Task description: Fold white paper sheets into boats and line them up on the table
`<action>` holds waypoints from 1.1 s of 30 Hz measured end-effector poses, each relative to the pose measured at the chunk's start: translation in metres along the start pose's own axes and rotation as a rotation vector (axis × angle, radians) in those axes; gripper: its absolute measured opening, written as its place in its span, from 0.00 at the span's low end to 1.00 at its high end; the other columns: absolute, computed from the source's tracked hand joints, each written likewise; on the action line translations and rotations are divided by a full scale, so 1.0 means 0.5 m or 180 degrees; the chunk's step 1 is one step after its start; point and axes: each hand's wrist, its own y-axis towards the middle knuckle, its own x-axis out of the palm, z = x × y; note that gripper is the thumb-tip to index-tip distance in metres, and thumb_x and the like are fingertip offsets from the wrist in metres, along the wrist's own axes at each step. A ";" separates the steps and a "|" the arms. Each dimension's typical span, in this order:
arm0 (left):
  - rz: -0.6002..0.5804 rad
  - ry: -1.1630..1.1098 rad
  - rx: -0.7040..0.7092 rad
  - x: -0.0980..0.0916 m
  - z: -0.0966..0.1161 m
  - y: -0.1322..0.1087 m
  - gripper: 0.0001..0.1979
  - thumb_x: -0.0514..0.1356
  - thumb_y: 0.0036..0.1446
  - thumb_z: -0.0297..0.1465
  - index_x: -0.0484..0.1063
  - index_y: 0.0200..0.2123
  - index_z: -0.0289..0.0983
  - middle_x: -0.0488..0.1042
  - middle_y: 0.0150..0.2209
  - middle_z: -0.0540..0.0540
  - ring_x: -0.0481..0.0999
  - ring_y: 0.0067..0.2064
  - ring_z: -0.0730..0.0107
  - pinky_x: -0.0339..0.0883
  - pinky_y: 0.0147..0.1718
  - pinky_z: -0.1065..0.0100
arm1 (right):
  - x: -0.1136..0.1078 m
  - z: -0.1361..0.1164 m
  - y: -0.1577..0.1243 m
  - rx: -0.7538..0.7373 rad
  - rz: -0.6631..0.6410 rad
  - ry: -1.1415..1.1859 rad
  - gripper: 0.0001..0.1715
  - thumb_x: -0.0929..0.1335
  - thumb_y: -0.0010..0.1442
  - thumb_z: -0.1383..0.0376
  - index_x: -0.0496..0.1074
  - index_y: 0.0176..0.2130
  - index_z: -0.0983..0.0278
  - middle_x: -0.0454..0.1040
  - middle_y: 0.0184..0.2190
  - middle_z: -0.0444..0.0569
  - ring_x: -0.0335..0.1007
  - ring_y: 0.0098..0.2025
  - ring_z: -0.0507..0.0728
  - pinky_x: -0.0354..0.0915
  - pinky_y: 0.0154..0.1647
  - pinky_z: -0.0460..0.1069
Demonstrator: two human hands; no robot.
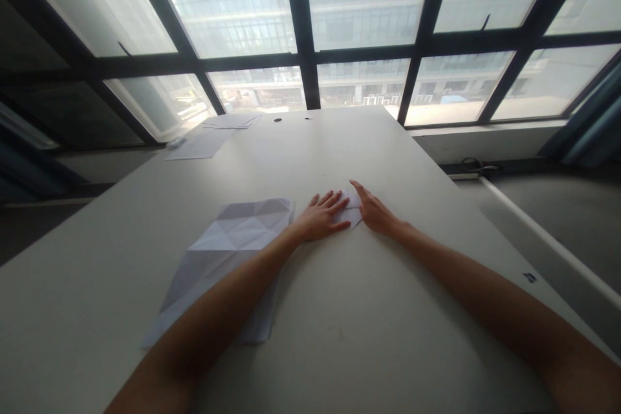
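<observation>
A small piece of folded white paper (353, 199) lies on the white table (388, 310), partly covered by both hands. My left hand (320, 218) rests flat on its left part, palm down with fingers spread, so it is open. At the paper's right edge is my right hand (376, 210), its index finger stretched out and pointing away; the other fingers are bent and partly hidden. I see nothing gripped in it. To the left, partly under my left forearm, lies a larger creased white sheet (242, 226) with crossing fold lines.
Several loose white sheets (198, 144) lie at the table's far left corner. Two small dark spots, one a round hole (277, 120), sit near the far edge. A small dark mark (530, 277) is on the right side. Large framed windows (361, 0) stand beyond the table.
</observation>
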 end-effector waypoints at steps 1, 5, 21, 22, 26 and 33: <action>0.0009 -0.0002 0.0001 0.000 0.000 0.000 0.40 0.43 0.63 0.59 0.43 0.72 0.46 0.39 0.73 0.45 0.37 0.73 0.53 0.34 0.68 0.47 | -0.001 0.000 0.000 0.0004 0.0008 0.0006 0.47 0.56 0.51 0.78 0.48 0.70 0.69 0.56 0.68 0.59 0.49 0.70 0.59 0.51 0.69 0.63; 0.0263 0.0055 0.0163 -0.001 0.004 -0.001 0.38 0.48 0.64 0.55 0.49 0.71 0.44 0.49 0.72 0.43 0.41 0.73 0.52 0.30 0.68 0.45 | -0.005 -0.001 0.001 -0.0048 0.0057 0.0190 0.46 0.56 0.52 0.77 0.48 0.69 0.70 0.57 0.68 0.60 0.53 0.69 0.58 0.53 0.69 0.60; 0.0599 -0.0895 0.0928 -0.021 0.031 -0.006 0.22 0.53 0.67 0.35 0.62 0.64 0.42 0.69 0.60 0.43 0.65 0.63 0.61 0.59 0.63 0.58 | -0.042 -0.039 0.014 0.0920 -0.0590 0.2278 0.36 0.40 0.71 0.56 0.32 0.72 0.66 0.69 0.61 0.59 0.69 0.60 0.58 0.64 0.58 0.60; 0.0609 -0.0884 0.0945 -0.019 0.030 -0.006 0.24 0.53 0.67 0.34 0.60 0.65 0.42 0.69 0.60 0.43 0.65 0.63 0.61 0.58 0.63 0.59 | -0.045 -0.038 0.014 0.0923 -0.0625 0.2208 0.37 0.38 0.70 0.55 0.31 0.72 0.66 0.68 0.62 0.59 0.69 0.60 0.59 0.63 0.58 0.60; 0.0621 -0.0780 0.0993 -0.012 0.025 -0.003 0.27 0.53 0.67 0.35 0.56 0.68 0.44 0.69 0.59 0.42 0.66 0.61 0.60 0.57 0.63 0.58 | -0.045 -0.036 0.012 0.0924 -0.0652 0.1889 0.38 0.40 0.70 0.51 0.31 0.72 0.63 0.68 0.62 0.58 0.71 0.57 0.60 0.62 0.59 0.60; 0.0588 -0.0598 0.0997 -0.008 0.029 0.000 0.30 0.54 0.67 0.35 0.53 0.70 0.46 0.65 0.61 0.41 0.64 0.61 0.57 0.55 0.64 0.56 | -0.045 -0.039 0.010 0.0983 -0.0699 0.1910 0.36 0.40 0.71 0.53 0.32 0.72 0.60 0.69 0.62 0.55 0.70 0.57 0.60 0.59 0.61 0.61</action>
